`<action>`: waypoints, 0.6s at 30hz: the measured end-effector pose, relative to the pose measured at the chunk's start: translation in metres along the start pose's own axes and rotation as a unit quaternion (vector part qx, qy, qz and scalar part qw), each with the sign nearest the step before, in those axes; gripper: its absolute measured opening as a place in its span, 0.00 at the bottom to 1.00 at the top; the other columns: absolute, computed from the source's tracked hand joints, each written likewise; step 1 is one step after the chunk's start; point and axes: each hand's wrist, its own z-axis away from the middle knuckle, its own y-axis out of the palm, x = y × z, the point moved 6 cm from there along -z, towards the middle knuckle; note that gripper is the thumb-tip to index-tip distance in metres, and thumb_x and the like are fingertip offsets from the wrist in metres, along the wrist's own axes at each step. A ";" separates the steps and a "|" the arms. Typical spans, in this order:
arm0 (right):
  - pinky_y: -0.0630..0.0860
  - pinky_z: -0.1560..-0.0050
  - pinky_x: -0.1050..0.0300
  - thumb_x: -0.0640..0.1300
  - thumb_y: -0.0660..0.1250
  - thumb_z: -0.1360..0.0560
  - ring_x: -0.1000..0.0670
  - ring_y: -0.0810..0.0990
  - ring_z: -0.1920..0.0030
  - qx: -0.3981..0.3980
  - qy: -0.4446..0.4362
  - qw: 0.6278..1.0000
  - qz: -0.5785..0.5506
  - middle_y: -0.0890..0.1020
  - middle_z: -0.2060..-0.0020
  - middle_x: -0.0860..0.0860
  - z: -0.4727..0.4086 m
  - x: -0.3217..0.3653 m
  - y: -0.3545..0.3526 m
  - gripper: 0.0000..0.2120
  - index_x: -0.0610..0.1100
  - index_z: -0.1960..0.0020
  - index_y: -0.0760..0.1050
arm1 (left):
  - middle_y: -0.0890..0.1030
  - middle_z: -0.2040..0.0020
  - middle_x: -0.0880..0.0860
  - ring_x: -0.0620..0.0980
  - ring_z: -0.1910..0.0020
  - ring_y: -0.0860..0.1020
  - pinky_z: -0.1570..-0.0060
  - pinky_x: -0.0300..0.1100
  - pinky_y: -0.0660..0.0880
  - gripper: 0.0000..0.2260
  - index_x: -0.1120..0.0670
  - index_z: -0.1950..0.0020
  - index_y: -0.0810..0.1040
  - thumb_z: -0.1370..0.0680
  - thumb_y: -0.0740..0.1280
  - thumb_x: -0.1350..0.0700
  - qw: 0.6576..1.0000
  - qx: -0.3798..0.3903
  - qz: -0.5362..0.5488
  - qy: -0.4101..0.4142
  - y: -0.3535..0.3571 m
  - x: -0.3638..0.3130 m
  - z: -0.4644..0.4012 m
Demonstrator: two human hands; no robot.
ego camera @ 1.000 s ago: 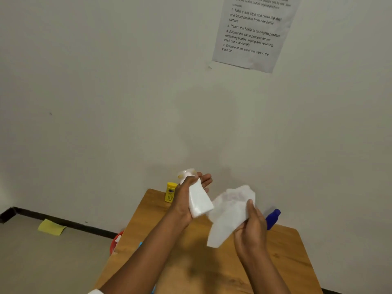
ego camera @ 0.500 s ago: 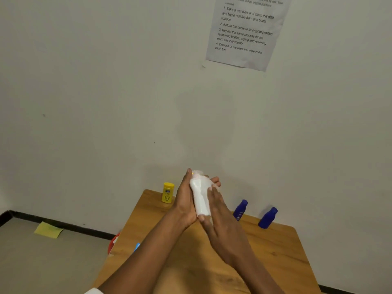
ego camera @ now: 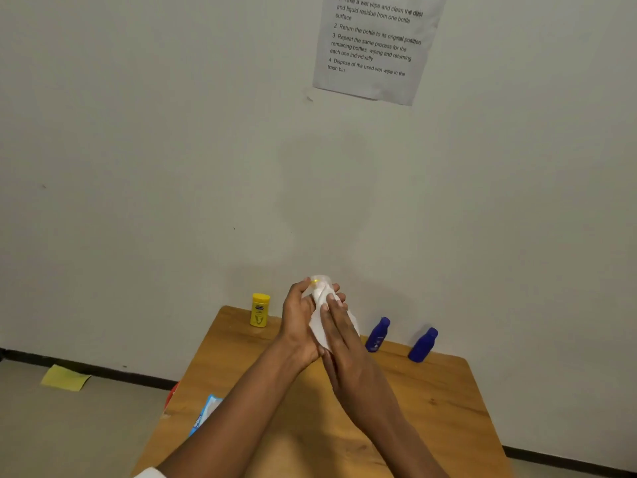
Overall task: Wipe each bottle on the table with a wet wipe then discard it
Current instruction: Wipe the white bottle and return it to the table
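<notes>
Wooden table (ego camera: 448,408) against white wall (ego camera: 172,167)

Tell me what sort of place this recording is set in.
Probably a bare room set up for recording tasks, not a lived-in home: a printed instruction sheet is taped to the plain wall, and a small wooden table against it holds only a few bottles and a wipes pack.
</notes>
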 end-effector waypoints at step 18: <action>0.64 0.30 0.62 0.48 0.55 0.18 0.55 0.63 0.26 0.034 0.037 0.999 -0.002 0.63 0.24 0.52 -0.023 -0.046 -0.040 0.24 0.51 0.23 0.55 | 0.78 0.57 0.39 0.35 0.59 0.78 0.63 0.28 0.74 0.11 0.46 0.47 0.71 0.24 0.68 0.58 0.773 -0.037 -0.582 0.250 0.037 0.004 0.013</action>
